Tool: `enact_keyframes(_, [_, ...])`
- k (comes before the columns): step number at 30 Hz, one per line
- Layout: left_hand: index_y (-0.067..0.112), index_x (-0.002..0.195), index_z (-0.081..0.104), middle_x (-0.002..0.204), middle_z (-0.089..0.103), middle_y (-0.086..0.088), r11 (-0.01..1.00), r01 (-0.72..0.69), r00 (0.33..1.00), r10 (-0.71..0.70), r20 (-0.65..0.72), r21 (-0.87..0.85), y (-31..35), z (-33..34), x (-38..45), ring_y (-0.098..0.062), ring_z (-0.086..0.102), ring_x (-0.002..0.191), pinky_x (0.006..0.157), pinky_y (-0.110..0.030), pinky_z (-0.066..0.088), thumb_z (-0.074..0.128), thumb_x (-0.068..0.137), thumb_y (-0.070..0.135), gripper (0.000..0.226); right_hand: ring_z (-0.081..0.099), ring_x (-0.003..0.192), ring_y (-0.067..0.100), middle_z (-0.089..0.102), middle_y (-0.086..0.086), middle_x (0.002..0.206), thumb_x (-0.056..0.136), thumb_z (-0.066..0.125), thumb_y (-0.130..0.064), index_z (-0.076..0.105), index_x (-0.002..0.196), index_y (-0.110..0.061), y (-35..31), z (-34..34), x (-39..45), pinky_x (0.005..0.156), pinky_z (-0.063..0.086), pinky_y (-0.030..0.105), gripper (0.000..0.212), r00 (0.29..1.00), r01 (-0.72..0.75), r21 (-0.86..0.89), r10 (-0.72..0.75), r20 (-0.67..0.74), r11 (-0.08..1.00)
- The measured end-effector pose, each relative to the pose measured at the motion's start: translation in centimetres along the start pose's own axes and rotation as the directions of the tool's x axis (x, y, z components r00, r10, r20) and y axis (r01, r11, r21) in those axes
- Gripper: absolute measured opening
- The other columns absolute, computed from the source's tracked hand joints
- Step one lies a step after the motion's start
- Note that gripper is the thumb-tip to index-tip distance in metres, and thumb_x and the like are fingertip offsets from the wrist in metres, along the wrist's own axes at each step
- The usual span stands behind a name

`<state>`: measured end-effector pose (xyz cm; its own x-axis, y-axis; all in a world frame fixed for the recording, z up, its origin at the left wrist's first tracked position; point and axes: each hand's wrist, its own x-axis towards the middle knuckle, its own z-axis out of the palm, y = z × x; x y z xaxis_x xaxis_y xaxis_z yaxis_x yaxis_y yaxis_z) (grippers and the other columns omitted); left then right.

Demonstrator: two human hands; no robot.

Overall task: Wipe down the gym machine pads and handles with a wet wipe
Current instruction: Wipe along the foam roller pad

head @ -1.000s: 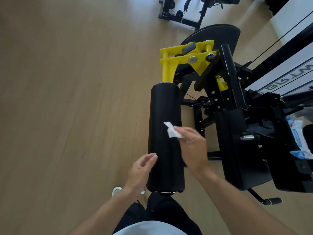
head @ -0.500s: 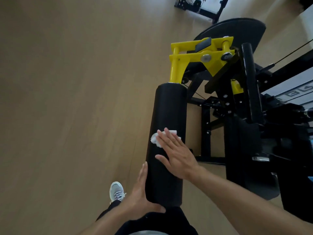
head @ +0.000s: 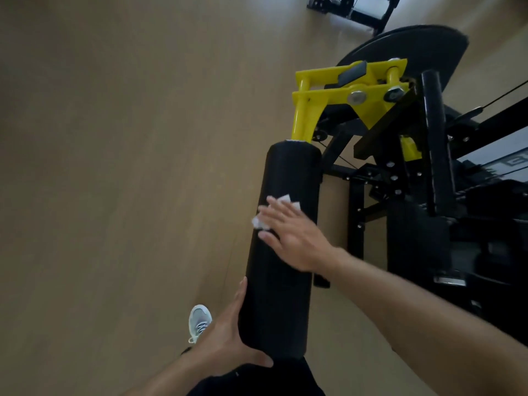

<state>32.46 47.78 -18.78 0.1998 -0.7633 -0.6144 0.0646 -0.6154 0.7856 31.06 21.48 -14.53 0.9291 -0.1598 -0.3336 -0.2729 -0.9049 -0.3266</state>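
A long black roller pad (head: 288,172) runs from a yellow bracket (head: 328,92) down toward me. My right hand (head: 297,238) lies flat on the middle of the pad, pressing a white wet wipe (head: 258,222) against it; bits of the wipe show beyond my fingers. My left hand (head: 228,344) cups the near end of the pad from the left and below, thumb under its end. A thinner black handle bar (head: 435,138) stands to the right of the bracket.
The black machine frame and seat pads (head: 423,247) fill the right side. Pale wooden floor (head: 114,167) spreads to the left. My grey shoe (head: 198,321) is on the floor by the pad's near end. Another machine base (head: 351,10) sits at the top.
My right hand went from pinching the wipe above the pad to pressing it flat on it, then slid slightly along. My left hand closed around the pad's near end.
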Motion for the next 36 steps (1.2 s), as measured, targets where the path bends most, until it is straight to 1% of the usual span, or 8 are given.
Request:
enact_keyframes(5, [0.05, 0.157, -0.005, 0.154, 0.035, 0.02, 0.999, 0.024, 0.99, -0.028, 0.136, 0.032, -0.8, -2.7, 0.4, 0.021, 0.054, 0.101, 0.086, -0.005, 0.048, 0.097, 0.059, 0.036, 0.142, -0.004, 0.157, 0.004, 0.03, -0.006, 0.166, 0.11, 0.025, -0.055, 0.035, 0.158, -0.021, -6.3, 5.6, -12.6, 0.128, 0.003, 0.037, 0.06, 0.947, 0.26, 0.006, -0.256, 0.195, 0.966])
enact_keyframes(9, [0.058, 0.152, -0.003, 0.156, 0.037, 0.017, 0.996, 0.016, 0.991, -0.028, 0.135, 0.09, -1.0, -3.8, 0.7, -0.001, 0.048, 0.131, 0.099, -0.01, 0.044, 0.095, 0.06, 0.038, 0.136, -0.004, 0.157, 0.006, 0.023, -0.005, 0.168, 0.11, 0.024, -0.051, 0.027, 0.16, -0.023, -5.2, 4.8, -11.3, 0.129, 0.0, 0.038, 0.057, 0.886, 0.373, -0.013, -0.352, 0.303, 0.928])
enact_keyframes(12, [0.056, 0.153, -0.002, 0.158, 0.029, 0.019, 0.989, 0.004, 0.994, -0.02, 0.111, 0.145, -1.1, -3.6, 0.8, -0.01, 0.034, 0.145, 0.114, -0.023, 0.035, 0.093, 0.058, 0.044, 0.135, -0.007, 0.157, 0.007, 0.015, -0.006, 0.17, 0.11, 0.021, -0.051, 0.022, 0.162, -0.025, -1.7, 2.2, -5.2, 0.129, -0.001, 0.04, 0.058, 0.974, 0.197, -0.131, -0.179, 0.136, 0.972])
enact_keyframes(16, [0.065, 0.15, -0.002, 0.163, 0.024, 0.02, 0.994, 0.036, 0.995, -0.046, 0.094, 0.104, -1.9, -3.1, 0.5, -0.007, 0.046, 0.133, 0.107, -0.024, 0.039, 0.092, 0.056, 0.049, 0.134, -0.012, 0.157, 0.01, 0.007, -0.003, 0.172, 0.11, 0.015, -0.047, 0.021, 0.162, -0.022, 3.0, -2.2, 3.1, 0.128, -0.007, 0.037, 0.059, 0.997, -0.083, -0.184, 0.08, -0.022, 0.98])
enact_keyframes(20, [0.058, 0.154, 0.005, 0.161, 0.022, 0.03, 0.998, 0.046, 0.994, -0.05, 0.099, 0.04, -2.4, -2.9, 0.4, -0.003, 0.026, 0.15, 0.121, -0.03, 0.029, 0.093, 0.057, 0.046, 0.132, -0.007, 0.157, 0.008, 0.015, -0.004, 0.171, 0.11, 0.021, -0.046, 0.03, 0.16, -0.022, 1.2, -0.2, 0.1, 0.129, -0.001, 0.04, 0.056, 0.999, -0.028, -0.067, 0.025, -0.039, 0.997])
enact_keyframes(25, [0.051, 0.156, 0.009, 0.147, 0.026, 0.036, 0.999, 0.043, 0.99, -0.047, 0.136, 0.031, -2.6, -3.3, 0.6, 0.006, 0.026, 0.143, 0.114, -0.021, 0.03, 0.094, 0.062, 0.036, 0.127, 0.007, 0.159, 0.016, 0.021, -0.004, 0.17, 0.109, 0.044, -0.04, 0.029, 0.161, -0.021, -5.0, 7.1, -14.2, 0.125, 0.023, 0.051, 0.057, 0.973, 0.228, 0.008, -0.228, 0.025, 0.974])
enact_keyframes(30, [0.044, 0.158, 0.012, 0.154, 0.032, 0.031, 0.998, 0.069, 0.971, -0.065, 0.231, -0.01, -3.2, -4.1, 1.4, 0.009, 0.03, 0.142, 0.115, -0.019, 0.033, 0.094, 0.066, 0.029, 0.125, 0.007, 0.159, 0.014, 0.021, -0.003, 0.17, 0.111, 0.031, -0.044, 0.027, 0.161, -0.018, -5.3, 7.7, -14.2, 0.126, 0.022, 0.046, 0.057, 0.949, 0.305, -0.021, -0.302, 0.088, 0.952])
enact_keyframes(36, [0.033, 0.16, 0.015, 0.146, 0.038, 0.033, 0.994, 0.087, 0.972, -0.07, 0.223, -0.066, -3.7, -3.8, 1.8, 0.031, 0.037, 0.123, 0.094, 0.004, 0.033, 0.094, 0.068, 0.016, 0.123, -0.009, 0.157, 0.006, 0.006, -0.006, 0.171, 0.11, 0.018, -0.045, 0.018, 0.163, -0.022, 1.0, 1.4, -3.0, 0.129, 0.009, 0.044, 0.057, 0.986, -0.103, 0.018, 0.105, -0.127, 0.994])
